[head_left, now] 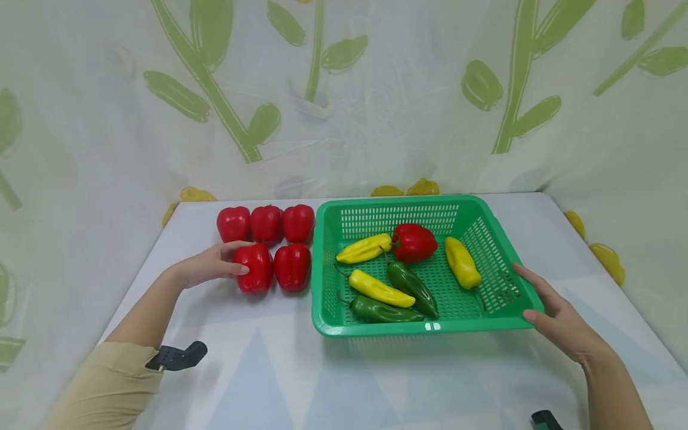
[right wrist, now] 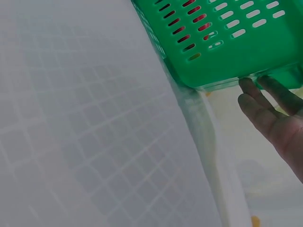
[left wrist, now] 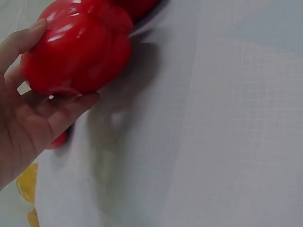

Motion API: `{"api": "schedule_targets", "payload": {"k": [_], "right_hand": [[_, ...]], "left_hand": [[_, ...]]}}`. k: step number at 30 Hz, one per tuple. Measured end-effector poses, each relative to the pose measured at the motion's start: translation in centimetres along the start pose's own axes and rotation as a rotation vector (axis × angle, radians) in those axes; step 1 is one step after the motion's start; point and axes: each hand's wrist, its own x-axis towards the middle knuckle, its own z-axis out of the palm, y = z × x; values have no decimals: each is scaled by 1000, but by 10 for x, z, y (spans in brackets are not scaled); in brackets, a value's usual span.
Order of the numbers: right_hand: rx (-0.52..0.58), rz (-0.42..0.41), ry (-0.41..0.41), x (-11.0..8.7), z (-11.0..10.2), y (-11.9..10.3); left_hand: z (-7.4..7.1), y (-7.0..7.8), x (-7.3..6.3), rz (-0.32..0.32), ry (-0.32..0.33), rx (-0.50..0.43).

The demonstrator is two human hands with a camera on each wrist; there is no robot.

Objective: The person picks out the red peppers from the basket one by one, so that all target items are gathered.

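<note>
My left hand (head_left: pixel 215 266) holds the front-left red bell pepper (head_left: pixel 255 270), its thumb and fingers around the left side. In the left wrist view the thumb and fingers lie on the glossy pepper (left wrist: pixel 78 49). Beside it sits another red bell pepper (head_left: pixel 292 267), with three more (head_left: pixel 266 224) in a row behind. My right hand (head_left: pixel 561 319) grips the green plastic basket (head_left: pixel 318 269) at its right rim near the front corner. The right wrist view shows fingertips at the basket's rim; the thumb is hidden there.
Inside the basket lie a red bell pepper (head_left: pixel 415 243), three yellow peppers (head_left: pixel 462 263) and two green peppers (head_left: pixel 412 288). The white table (head_left: pixel 258 382) has pale blue triangles. Behind it hangs a whitish sheet (head_left: pixel 376 119) with green leaf prints.
</note>
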Motion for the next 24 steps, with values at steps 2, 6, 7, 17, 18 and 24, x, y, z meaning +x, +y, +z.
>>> {"api": "schedule_targets", "payload": {"k": [2, 6, 7, 17, 18, 24], "right_hand": [[-6, 3, 6, 1, 1, 0], [-8, 9, 13, 1, 1, 0], [-8, 10, 14, 1, 1, 0], [0, 8, 43, 1, 3, 2], [-2, 10, 49, 1, 4, 2], [5, -6, 60, 1, 6, 3]], "left_hand": [[0, -3, 1, -5, -5, 21], [0, -8, 4, -5, 3, 41], [0, -8, 5, -4, 6, 37], [3, -6, 8, 68, 47, 42], [3, -5, 8, 68, 49, 51], [2, -3, 5, 82, 55, 79]]}}
